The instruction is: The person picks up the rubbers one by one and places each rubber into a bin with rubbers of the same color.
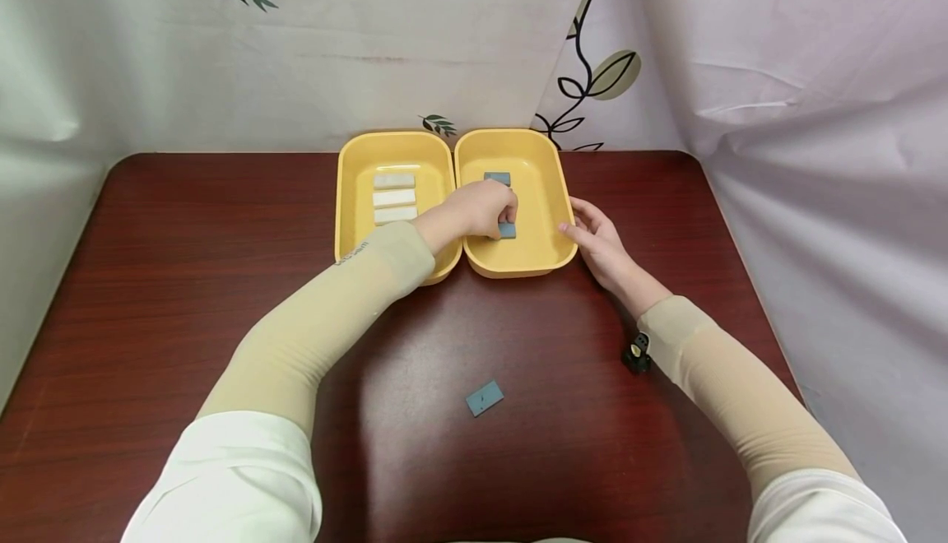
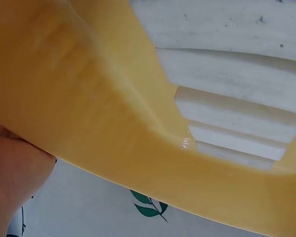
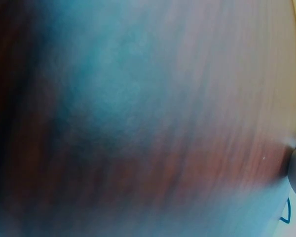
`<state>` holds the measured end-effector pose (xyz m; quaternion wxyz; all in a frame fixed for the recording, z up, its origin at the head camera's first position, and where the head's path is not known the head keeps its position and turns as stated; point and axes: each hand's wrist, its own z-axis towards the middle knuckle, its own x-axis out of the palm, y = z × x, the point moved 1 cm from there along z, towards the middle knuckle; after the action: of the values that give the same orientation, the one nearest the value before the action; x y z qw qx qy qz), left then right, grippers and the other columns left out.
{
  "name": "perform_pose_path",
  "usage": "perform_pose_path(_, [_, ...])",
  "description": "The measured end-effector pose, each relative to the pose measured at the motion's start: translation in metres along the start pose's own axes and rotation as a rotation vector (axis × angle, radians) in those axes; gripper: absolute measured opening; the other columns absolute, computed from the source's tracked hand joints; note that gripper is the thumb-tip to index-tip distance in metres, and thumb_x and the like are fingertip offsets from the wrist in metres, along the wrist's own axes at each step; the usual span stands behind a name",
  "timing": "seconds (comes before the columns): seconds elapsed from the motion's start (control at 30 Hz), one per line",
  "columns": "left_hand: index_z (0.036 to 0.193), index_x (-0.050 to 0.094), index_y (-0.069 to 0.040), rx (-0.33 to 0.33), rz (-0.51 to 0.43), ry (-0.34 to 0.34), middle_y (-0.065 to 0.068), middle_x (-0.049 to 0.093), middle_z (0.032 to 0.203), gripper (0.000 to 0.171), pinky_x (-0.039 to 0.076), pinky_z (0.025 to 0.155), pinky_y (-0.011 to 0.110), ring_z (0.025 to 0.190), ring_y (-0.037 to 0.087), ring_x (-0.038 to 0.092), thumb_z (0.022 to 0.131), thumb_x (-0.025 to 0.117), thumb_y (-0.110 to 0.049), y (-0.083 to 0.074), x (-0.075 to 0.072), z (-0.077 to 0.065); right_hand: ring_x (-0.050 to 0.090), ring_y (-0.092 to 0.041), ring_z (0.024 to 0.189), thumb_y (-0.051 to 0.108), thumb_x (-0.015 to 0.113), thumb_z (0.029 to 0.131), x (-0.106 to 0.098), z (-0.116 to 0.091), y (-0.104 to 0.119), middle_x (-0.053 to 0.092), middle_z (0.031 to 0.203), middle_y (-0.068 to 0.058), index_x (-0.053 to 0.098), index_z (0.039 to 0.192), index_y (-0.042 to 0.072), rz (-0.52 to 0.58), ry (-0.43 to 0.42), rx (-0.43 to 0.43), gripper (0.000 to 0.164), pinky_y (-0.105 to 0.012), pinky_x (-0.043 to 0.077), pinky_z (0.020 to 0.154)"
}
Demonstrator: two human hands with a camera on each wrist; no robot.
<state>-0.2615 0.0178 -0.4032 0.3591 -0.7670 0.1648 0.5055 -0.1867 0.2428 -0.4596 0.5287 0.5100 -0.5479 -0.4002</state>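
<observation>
Two yellow trays stand side by side at the back of the table. My left hand (image 1: 483, 207) reaches over the left tray (image 1: 359, 148) into the right tray (image 1: 551, 189), fingers curled down and pinching a small blue-grey tile (image 1: 507, 231) near its floor. Another blue-grey tile (image 1: 498, 177) lies behind the hand; what lies under the palm is hidden. On the right tray's outer side, my right hand (image 1: 603, 251) grips the rim, thumb on top and fingers along the outer wall. Several white strips (image 1: 394, 197) lie in a row in the left tray.
One blue-grey tile (image 1: 485, 398) lies on the dark red table (image 1: 222, 280), nearer the body. A small black object (image 1: 636, 354) is at the right wrist. White cloth (image 1: 370, 49) with leaf prints hangs behind the table and at both sides.
</observation>
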Motion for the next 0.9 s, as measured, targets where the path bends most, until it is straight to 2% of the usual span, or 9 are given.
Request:
perform_pose_path(0.47, [0.108,0.073,-0.008,-0.004,-0.009,0.008,0.002,0.063,0.098,0.024,0.052,0.088,0.034,0.093,0.018,0.057,0.085,0.074,0.001,-0.0006,-0.0019,-0.0012,0.059,-0.010,0.117,-0.010,0.052,0.101,-0.0009,-0.0002,0.0001,0.062,0.127,0.001,0.033,0.159,-0.010,0.001,0.001,-0.001,0.061,-0.015,0.055,0.094])
perform_pose_path(0.9, [0.111,0.075,-0.006,0.043,-0.045,0.010,0.010,0.073,0.111,0.019,0.054,0.101,0.036,0.106,0.024,0.066,0.092,0.074,0.000,-0.0003,-0.0100,-0.0026,0.059,-0.010,0.118,-0.010,0.052,0.101,0.0001,-0.0009,0.0014,0.062,0.127,0.002,0.033,0.159,-0.010,-0.001,0.004,0.003,0.061,-0.015,0.055,0.094])
